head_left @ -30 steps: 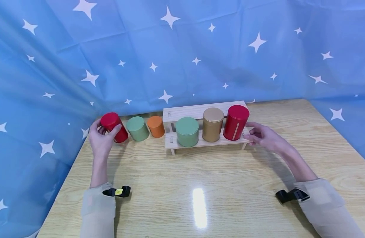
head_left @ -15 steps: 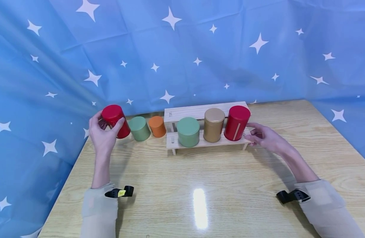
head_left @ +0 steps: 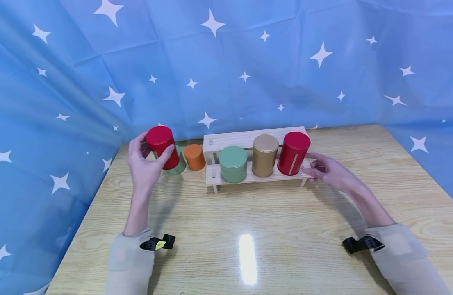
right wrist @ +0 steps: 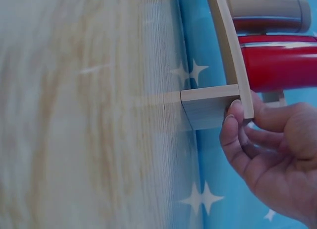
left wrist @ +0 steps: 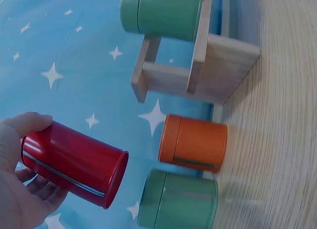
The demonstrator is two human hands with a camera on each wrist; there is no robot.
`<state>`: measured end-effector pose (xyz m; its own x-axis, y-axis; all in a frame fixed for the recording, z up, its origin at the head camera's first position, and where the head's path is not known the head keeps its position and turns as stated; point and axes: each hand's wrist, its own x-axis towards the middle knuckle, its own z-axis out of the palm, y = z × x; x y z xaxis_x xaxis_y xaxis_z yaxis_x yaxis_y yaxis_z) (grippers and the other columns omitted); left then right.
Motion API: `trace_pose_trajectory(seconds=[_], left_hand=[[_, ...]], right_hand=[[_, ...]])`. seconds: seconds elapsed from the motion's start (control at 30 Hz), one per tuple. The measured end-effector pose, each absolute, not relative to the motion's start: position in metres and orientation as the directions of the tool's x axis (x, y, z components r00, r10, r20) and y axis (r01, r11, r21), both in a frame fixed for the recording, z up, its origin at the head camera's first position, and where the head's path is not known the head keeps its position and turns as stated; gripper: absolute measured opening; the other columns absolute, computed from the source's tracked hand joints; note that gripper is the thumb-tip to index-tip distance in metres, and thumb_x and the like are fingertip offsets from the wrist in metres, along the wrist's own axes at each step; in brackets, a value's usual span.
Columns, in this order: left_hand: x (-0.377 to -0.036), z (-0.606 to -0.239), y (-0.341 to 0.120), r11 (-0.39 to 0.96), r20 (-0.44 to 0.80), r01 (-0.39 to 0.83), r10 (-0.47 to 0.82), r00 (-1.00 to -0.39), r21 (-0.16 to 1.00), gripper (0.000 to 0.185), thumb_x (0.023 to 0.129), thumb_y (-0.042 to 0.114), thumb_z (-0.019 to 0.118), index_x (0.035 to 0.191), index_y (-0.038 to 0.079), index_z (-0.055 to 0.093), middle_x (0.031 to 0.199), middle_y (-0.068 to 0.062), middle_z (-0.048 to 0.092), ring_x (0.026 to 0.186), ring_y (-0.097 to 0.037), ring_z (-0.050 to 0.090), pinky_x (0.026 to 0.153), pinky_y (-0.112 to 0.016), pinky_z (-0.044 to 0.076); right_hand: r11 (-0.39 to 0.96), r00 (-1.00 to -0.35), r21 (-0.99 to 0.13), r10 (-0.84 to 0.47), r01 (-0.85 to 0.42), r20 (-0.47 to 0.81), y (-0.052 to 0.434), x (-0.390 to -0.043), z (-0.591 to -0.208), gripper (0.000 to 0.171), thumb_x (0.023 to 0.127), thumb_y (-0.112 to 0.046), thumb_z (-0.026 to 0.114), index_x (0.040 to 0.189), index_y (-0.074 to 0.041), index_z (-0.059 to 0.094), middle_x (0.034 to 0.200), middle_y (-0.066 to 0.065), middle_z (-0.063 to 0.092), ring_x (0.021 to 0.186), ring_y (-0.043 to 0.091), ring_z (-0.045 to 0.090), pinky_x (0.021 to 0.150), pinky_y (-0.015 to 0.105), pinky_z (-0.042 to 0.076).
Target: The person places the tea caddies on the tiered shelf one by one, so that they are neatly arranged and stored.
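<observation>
My left hand [head_left: 146, 166] grips a red canister [head_left: 161, 141], thumb on one side and fingers on the other. In the left wrist view that red canister [left wrist: 74, 159] hangs above the table. Behind it in the head view, a green canister [head_left: 177, 164] is partly hidden; an orange canister [head_left: 194, 157] stands beside that. My right hand [head_left: 330, 172] pinches the right end of the lower board of a two-tier wooden rack [head_left: 253, 137]; the right wrist view shows thumb and fingers on the board's end [right wrist: 246, 97]. The lower tier bears another green canister [head_left: 233, 164], a gold canister [head_left: 265, 156] and a second red canister [head_left: 294, 153].
The wooden table [head_left: 196, 229] stretches out in front of the rack. A blue curtain with white stars [head_left: 226, 73] hangs behind the table and along the left side. Black straps with cameras [head_left: 158, 242] sit on both sleeves.
My left hand has raised the red canister from the table and carried it to the right, in front of the green one. My right hand stays at the rack's end.
</observation>
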<state>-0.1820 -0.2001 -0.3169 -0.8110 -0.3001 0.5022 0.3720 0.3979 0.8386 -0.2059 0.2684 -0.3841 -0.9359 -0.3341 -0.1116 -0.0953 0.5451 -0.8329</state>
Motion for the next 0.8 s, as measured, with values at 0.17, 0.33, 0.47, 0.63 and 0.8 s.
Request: trace_pose_trajectory(seconds=[0.17, 0.33, 0.47, 0.63, 0.8], left_hand=[[-0.173, -0.305, -0.181, 0.4, 0.52, 0.397, -0.27, -0.81, 0.826, 0.063, 0.071, 0.009, 0.077, 0.127, 0.004, 0.046, 0.119, -0.009, 0.047, 0.107, -0.024, 0.05, 0.089, -0.031, 0.046], [-0.17, -0.3, -0.167, 0.389, 0.517, 0.406, -0.246, -0.82, 0.827, 0.064, 0.072, 0.009, 0.077, 0.128, 0.006, 0.045, 0.121, -0.008, 0.047, 0.109, -0.022, 0.048, 0.089, -0.03, 0.046], [-0.169, -0.294, -0.155, 0.365, 0.528, 0.433, -0.222, -0.819, 0.825, 0.065, 0.071, 0.008, 0.077, 0.127, 0.001, 0.044, 0.121, -0.009, 0.047, 0.108, -0.019, 0.049, 0.089, -0.031, 0.046], [-0.172, -0.289, -0.142, 0.317, 0.534, 0.459, -0.211, -0.819, 0.83, 0.063, 0.071, 0.008, 0.077, 0.126, 0.001, 0.046, 0.12, -0.009, 0.047, 0.107, -0.021, 0.05, 0.089, -0.03, 0.046], [-0.174, -0.283, -0.128, 0.281, 0.538, 0.478, -0.202, -0.818, 0.832, 0.061, 0.072, 0.007, 0.076, 0.125, 0.0, 0.047, 0.119, -0.009, 0.048, 0.105, -0.022, 0.052, 0.089, -0.029, 0.045]], right_hand=[[0.542, -0.934, -0.834, -0.342, -0.106, -0.104, 0.268, -0.206, -0.385, 0.065, 0.089, -0.02, 0.06, 0.141, 0.0, 0.026, 0.098, 0.02, 0.051, 0.077, 0.031, 0.06, 0.07, 0.035, 0.053], [0.542, -0.932, -0.833, -0.347, -0.109, -0.103, 0.269, -0.206, -0.385, 0.065, 0.089, -0.02, 0.06, 0.141, -0.001, 0.026, 0.097, 0.02, 0.05, 0.077, 0.031, 0.06, 0.071, 0.035, 0.053], [0.534, -0.93, -0.838, -0.351, -0.106, -0.106, 0.269, -0.206, -0.385, 0.065, 0.089, -0.02, 0.059, 0.142, -0.002, 0.025, 0.097, 0.019, 0.049, 0.078, 0.031, 0.06, 0.071, 0.035, 0.052], [0.522, -0.929, -0.847, -0.354, -0.101, -0.108, 0.269, -0.206, -0.385, 0.065, 0.09, -0.02, 0.059, 0.142, -0.002, 0.025, 0.097, 0.019, 0.049, 0.079, 0.03, 0.059, 0.071, 0.036, 0.053], [0.517, -0.928, -0.85, -0.359, -0.104, -0.105, 0.269, -0.206, -0.385, 0.065, 0.09, -0.017, 0.059, 0.142, -0.002, 0.025, 0.098, 0.02, 0.049, 0.08, 0.03, 0.059, 0.071, 0.036, 0.053]])
